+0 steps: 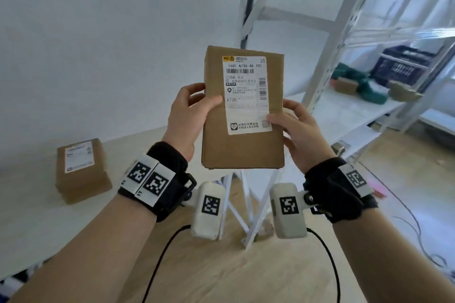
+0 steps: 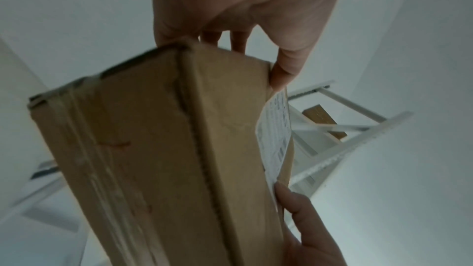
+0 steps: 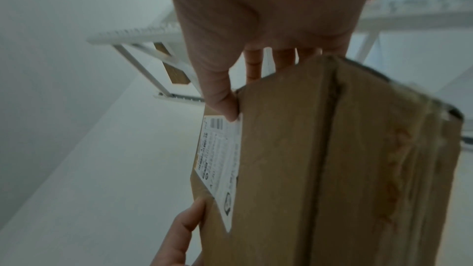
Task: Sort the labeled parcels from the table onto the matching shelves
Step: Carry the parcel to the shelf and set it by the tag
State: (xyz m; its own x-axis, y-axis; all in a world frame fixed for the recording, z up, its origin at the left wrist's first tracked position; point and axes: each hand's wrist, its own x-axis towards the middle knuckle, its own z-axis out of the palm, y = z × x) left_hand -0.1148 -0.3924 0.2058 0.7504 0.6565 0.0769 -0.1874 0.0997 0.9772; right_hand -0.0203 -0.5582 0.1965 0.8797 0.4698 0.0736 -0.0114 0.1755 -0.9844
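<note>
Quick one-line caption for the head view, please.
Both hands, left and right, hold a labelled cardboard box upright; another box waits on the table.

Both hands hold a brown cardboard parcel [image 1: 242, 110] upright, the left hand [image 1: 187, 118] and right hand [image 1: 299, 130] gripping opposite sides, thumbs on its white shipping label [image 1: 246, 96] reading A730. A second brown cardboard parcel [image 1: 81, 170] lies on the white table [image 1: 32, 229]; white metal shelving [image 1: 344, 110] stands right.
</note>
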